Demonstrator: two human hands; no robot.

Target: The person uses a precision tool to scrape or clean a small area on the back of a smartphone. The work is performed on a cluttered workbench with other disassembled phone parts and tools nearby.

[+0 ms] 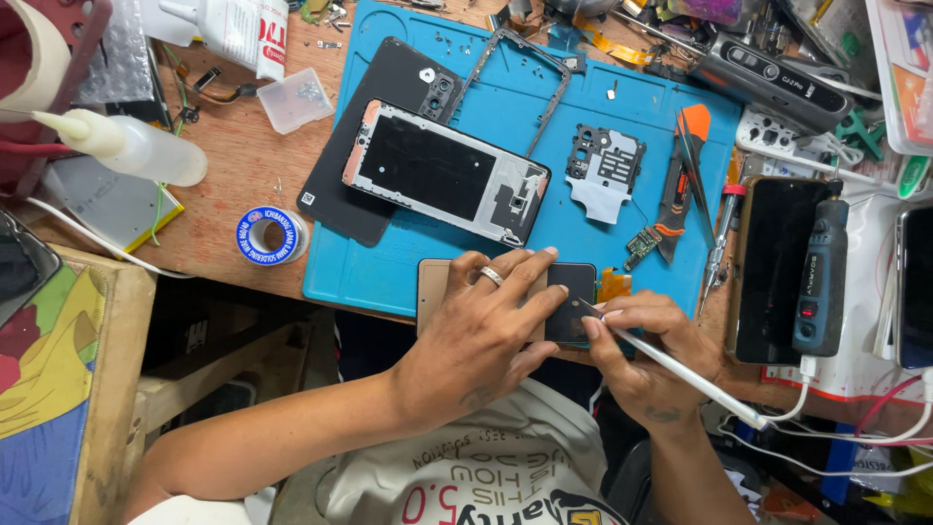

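1. Currently, the left hand lies flat, fingers spread, pressing the phone down at the near edge of the blue mat.
2. The right hand grips a white tool, its tip touching the phone.
3. Both hands sit close together.

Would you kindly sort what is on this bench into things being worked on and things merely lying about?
In hand:
- left hand pressing down the phone part
- right hand holding the white pointed tool

Lying about:
- phone frame
- tape roll
- squeeze bottle
- rotary tool
- screwdriver
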